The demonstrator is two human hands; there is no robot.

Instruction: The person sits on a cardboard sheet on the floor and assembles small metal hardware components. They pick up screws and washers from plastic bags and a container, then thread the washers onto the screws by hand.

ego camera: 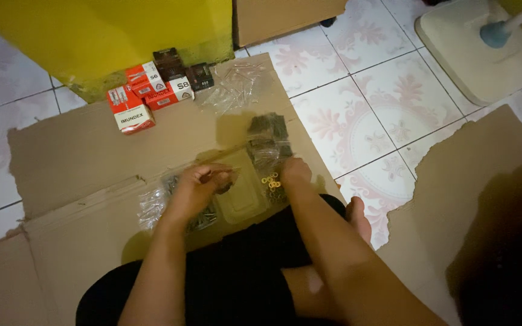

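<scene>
Count taken. Hands: two, left hand (pixel 197 184), right hand (pixel 294 171). Red-and-white small boxes (pixel 146 90): three. Dark small boxes (pixel 183 67): two, possibly more, view dim. Clear plastic tray (pixel 241 192): one. Cardboard sheets (pixel 86 151): two. Piles of clear packets (pixel 237 84): roughly three. Yellow rings (pixel 271 180): too small to count.

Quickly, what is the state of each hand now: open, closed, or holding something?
Left hand: fingers curled, pinching something thin over the pile of screws; what exactly cannot be told.
Right hand: closed, knuckles down beside the small yellow rings; any hold is hidden.
</scene>
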